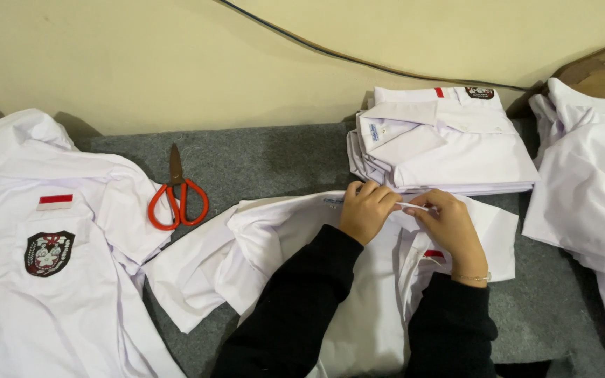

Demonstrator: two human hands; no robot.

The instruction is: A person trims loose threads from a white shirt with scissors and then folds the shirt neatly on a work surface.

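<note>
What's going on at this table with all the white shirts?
A person in black sleeves has both hands on the collar of a white shirt spread on the grey felt table. The left hand and right hand pinch the collar edge between them. A stack of folded shirts sits just beyond, unfolded shirts lie at the left, and orange-handled scissors rest nearby, untouched.

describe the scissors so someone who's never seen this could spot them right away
Start at the grey felt mat below the cream wall. The scissors lie on it between the spread white shirt at the left and the shirt under the hands. They are the only orange-handled thing there, dark blades pointing at the wall.
</note>
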